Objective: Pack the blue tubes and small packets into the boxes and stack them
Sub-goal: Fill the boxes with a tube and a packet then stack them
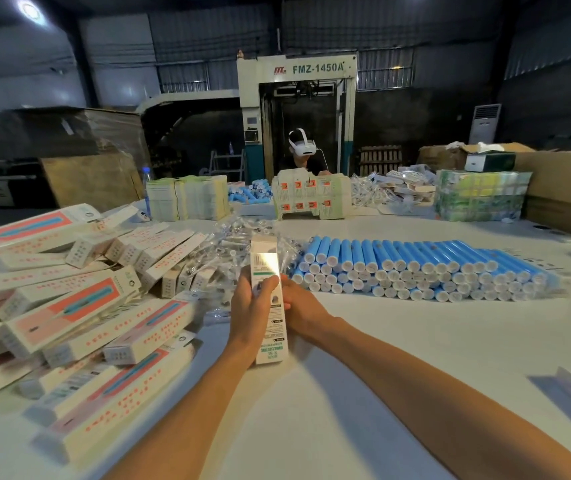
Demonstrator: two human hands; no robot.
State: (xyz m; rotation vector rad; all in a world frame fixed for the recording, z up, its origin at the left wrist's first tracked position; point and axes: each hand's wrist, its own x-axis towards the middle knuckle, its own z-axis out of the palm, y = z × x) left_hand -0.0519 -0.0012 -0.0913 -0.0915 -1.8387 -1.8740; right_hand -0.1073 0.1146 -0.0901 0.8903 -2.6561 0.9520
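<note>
white table (415,358) beneath left hand (251,306), right hand (303,308), one box (276,332); dim warehouse (450,36)

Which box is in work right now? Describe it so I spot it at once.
On the white table, look at the gap between the heap of boxes on the left and the rows of blue tubes on the right. There the left hand and right hand hold one long box, its far end pointing away. Unlike the heap's pink-and-red faces, it shows green print.

White table (363,393), piled boxes (80,306), stacked blue tubes (415,268), clear packets (239,233)
</note>
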